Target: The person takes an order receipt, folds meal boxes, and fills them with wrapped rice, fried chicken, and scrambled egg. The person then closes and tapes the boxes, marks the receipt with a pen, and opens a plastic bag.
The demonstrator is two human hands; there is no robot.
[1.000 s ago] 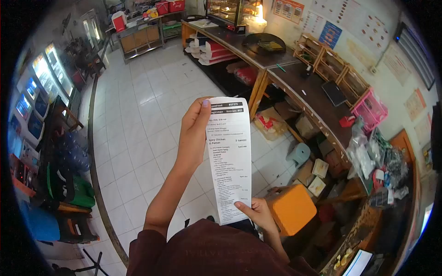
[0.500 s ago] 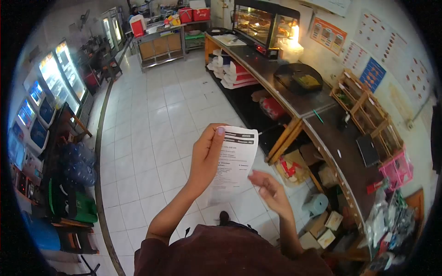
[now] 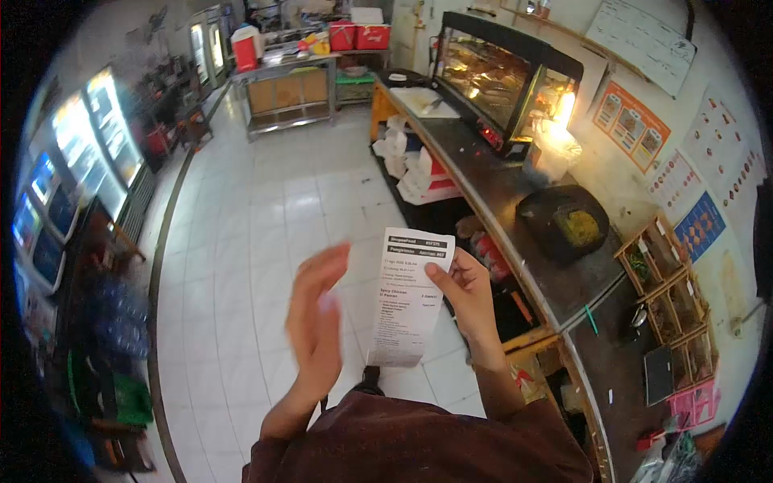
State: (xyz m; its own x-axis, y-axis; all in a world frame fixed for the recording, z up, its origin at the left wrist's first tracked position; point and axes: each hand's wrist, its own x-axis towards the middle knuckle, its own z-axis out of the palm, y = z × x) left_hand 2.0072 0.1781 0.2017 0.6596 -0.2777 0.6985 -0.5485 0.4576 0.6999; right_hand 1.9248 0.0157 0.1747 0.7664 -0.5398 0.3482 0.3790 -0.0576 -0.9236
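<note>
White paper receipt sits between our hands, right hand pinching its upper right edge, left hand blurry but loose and empty. Looks like we're at the reading step; next move probably calls for a steady pinch. Past our right hand: counter, then food warmer.

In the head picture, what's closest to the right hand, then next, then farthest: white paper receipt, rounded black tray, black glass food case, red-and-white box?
1. White paper receipt: in the right hand.
2. Rounded black tray: right, on the counter.
3. Black glass food case: farther up the counter.
4. Red-and-white box: far left, on the metal table.
</note>
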